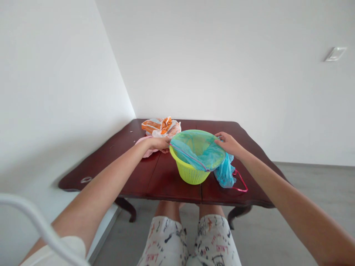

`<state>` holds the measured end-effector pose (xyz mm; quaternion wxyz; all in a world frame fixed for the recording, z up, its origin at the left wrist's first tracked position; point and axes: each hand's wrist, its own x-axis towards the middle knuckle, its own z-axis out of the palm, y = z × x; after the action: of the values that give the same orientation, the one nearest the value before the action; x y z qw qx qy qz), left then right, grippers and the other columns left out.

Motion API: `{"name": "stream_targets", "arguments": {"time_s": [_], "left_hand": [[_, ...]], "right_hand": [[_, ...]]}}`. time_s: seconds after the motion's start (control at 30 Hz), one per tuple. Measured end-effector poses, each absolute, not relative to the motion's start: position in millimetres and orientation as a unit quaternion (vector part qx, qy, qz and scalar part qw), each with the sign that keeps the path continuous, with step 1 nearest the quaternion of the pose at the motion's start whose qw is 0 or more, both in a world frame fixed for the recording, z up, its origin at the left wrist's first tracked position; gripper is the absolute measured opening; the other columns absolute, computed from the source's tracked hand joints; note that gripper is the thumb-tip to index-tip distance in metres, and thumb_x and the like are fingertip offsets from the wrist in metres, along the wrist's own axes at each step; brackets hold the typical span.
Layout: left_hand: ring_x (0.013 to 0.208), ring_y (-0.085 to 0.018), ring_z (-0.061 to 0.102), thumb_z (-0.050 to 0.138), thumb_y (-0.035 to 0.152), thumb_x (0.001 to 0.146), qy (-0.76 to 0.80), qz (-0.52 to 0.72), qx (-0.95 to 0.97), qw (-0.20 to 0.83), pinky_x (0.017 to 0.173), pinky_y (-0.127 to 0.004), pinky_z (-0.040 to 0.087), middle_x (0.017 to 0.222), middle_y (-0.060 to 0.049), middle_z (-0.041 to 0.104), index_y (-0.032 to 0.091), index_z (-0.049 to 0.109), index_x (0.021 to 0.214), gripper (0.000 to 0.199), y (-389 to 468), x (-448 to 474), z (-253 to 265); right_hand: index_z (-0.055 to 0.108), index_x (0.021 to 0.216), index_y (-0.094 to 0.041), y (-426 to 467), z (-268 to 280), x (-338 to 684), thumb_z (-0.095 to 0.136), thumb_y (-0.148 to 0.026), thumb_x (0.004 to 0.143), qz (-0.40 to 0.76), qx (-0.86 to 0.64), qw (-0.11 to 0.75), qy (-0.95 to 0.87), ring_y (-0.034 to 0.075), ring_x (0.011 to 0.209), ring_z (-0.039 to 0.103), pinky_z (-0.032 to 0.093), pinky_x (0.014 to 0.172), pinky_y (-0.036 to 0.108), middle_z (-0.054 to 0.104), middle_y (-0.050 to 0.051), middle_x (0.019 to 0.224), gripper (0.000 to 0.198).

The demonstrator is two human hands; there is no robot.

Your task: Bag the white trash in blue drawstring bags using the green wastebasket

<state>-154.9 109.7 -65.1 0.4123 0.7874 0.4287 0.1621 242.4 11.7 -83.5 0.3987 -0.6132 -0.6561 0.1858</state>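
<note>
A yellow-green plastic basket (192,175) with a perforated wall stands on the table, tipped slightly toward me. Inside it and over its near rim lies a thin blue drawstring trash bag (213,155). Part of the bag hangs in a bunch outside the right rim, with a pink drawstring looping onto the tabletop. My left hand (161,144) is closed at the basket's left rim, where the bag's edge meets it; the fingertips are partly hidden. At the right rim, my right hand (229,144) pinches the bag against the basket, thumb toward the inside.
Behind my left hand lies a crumpled orange-and-white plastic bag (161,127), with pink material (149,152) partly under my wrist. A small clear ring-like item (86,179) rests near the left edge of the dark red wooden table (133,181). White walls border the table's left and back.
</note>
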Motion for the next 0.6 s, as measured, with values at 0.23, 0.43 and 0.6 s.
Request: {"name": "stream_targets", "arguments": {"time_s": [0.23, 0.43, 0.6], "left_hand": [[0.134, -0.037, 0.075, 0.077, 0.042, 0.102, 0.376, 0.270, 0.840, 0.281, 0.122, -0.047, 0.058, 0.142, -0.014, 0.083, 0.026, 0.081, 0.131, 0.033, 73, -175, -40], [0.132, -0.035, 0.078, 0.080, 0.051, 0.112, 0.239, 0.207, 0.932, 0.179, 0.129, -0.049, 0.052, 0.137, -0.010, 0.088, 0.033, 0.087, 0.136, 0.031, 4, -181, -27], [0.101, -0.026, 0.079, 0.078, 0.046, 0.118, 0.195, 0.241, 0.947, 0.077, 0.096, -0.038, 0.059, 0.106, -0.005, 0.085, 0.030, 0.090, 0.117, 0.020, 5, -182, -29]], "right_hand": [[0.080, 0.129, -0.028, -72, -67, 219, 0.073, -0.042, 0.114, 0.037, -0.509, 0.420, -0.750, 0.038, 0.151, 0.071, 0.050, 0.136, 0.064, 0.078, 0.015, 0.154, 0.022], [0.079, 0.144, -0.034, -146, -77, 183, 0.076, -0.032, 0.116, -0.061, -0.374, 0.344, -0.859, 0.037, 0.150, 0.074, 0.052, 0.137, 0.068, 0.078, 0.012, 0.163, 0.028], [0.082, 0.127, -0.031, -149, -95, 172, 0.069, -0.009, 0.114, -0.169, -0.358, 0.383, -0.835, 0.026, 0.108, 0.082, 0.067, 0.098, 0.046, 0.087, 0.007, 0.123, 0.029]]}}
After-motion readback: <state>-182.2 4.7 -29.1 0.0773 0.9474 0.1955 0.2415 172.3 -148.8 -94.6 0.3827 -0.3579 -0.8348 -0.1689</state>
